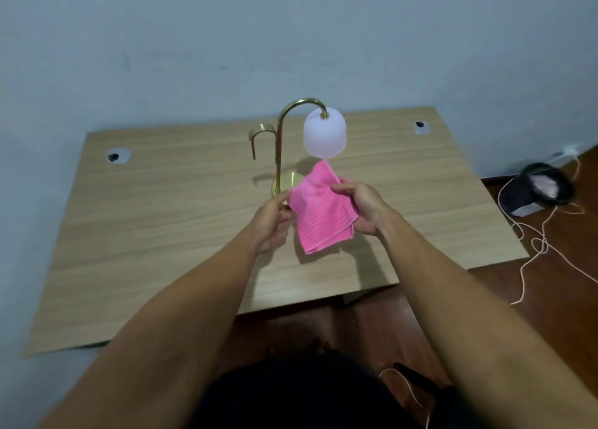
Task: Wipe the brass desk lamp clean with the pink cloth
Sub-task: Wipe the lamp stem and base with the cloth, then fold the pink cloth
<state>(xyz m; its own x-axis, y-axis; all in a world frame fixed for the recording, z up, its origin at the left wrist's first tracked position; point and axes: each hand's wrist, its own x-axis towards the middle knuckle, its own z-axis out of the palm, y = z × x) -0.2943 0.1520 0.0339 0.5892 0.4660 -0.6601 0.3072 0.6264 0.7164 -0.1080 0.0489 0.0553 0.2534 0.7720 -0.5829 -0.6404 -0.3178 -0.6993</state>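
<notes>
Just past the hands on the desk (145, 221) stands the lamp (281, 144), stem upright, shade (324, 134) right above the pink cloth (320, 212) that the left hand (270, 221) and right hand (362, 207) pinch between them, right hand looking nearer the shade.

One brass desk lamp (279, 157) with one white shade (324, 134) is counted; one pink cloth (318, 212); two hands, left hand (271, 223) and right hand (362, 205); one wooden desk (145, 221) with two cable holes (118, 156); one dark bundle (537, 191); one cord (537, 244) on the floor.
</notes>
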